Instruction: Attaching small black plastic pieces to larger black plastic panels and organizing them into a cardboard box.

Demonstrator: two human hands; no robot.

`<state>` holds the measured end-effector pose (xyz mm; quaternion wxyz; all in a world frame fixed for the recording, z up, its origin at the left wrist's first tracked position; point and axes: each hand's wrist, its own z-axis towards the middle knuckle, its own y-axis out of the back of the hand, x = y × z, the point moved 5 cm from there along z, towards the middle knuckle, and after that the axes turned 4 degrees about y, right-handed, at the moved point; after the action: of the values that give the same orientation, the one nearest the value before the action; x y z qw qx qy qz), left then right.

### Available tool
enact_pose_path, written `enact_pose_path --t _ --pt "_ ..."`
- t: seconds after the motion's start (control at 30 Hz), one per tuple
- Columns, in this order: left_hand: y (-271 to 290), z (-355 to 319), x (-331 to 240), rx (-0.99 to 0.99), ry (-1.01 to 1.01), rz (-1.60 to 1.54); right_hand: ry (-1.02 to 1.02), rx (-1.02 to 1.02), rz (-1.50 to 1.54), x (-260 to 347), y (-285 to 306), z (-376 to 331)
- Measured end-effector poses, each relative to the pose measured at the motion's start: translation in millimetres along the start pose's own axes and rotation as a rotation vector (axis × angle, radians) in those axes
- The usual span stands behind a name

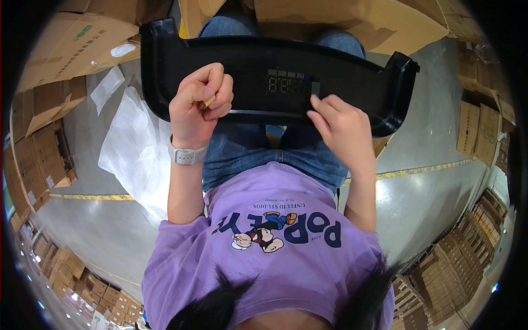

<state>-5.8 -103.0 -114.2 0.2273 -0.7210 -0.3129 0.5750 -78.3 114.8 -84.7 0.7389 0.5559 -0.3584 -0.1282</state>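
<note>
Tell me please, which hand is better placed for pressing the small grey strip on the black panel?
Probably the right hand: it is right at the small grey strip on the black panel, while the left hand is farther away, pinching a small tan piece.

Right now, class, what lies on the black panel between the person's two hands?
In the head view, pale digit-shaped markings lie on the black panel between the left hand and the right hand.

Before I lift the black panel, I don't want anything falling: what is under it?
Under the black panel, legs in jeans show past both long edges; its middle hides the rest.
</note>
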Motion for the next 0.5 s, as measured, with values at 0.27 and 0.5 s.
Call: enact_pose_path --t 0.27,0.5 --pt "-6 1 -15 -0.154 -0.023 0.127 0.102 0.037 0.138 -23 29 -12" --pt "-22 -9 -13 -0.053 -0.018 0.179 0.222 -0.103 -0.146 -66 37 -66"
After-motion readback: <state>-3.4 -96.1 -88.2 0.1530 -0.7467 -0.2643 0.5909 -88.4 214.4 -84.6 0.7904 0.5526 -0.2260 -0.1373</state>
